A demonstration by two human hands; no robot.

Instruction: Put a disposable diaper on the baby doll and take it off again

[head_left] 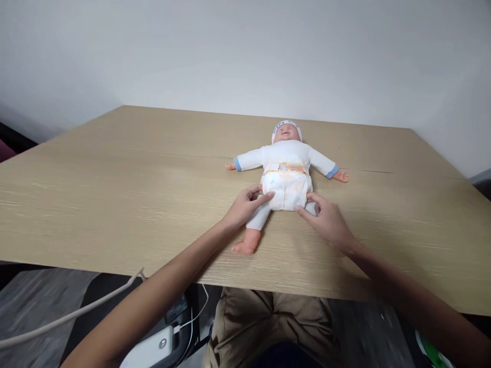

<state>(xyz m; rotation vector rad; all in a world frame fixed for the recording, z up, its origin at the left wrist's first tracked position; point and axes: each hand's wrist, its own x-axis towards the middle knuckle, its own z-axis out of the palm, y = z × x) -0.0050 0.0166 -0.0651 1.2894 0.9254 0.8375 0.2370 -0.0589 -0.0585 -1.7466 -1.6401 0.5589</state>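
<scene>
A baby doll (286,149) in a white suit with blue cuffs and a white cap lies on its back, arms spread, head toward the wall. Around its hips sits a white diaper (286,190) with an orange printed waistband. My left hand (249,203) pinches the diaper's edge at the doll's leg on the left side, thumb on top. On the opposite side my right hand (324,214) has thumb and fingers closed on the other leg edge. That hand hides most of the doll's leg there; the leg on the left shows down to its bare foot.
The doll lies on a wooden table (134,194) that reaches back to a pale wall (245,56). Below the front edge are a white power bank (151,350) with a cable and a thicker pale cord (72,317). Something green lies at the lower right.
</scene>
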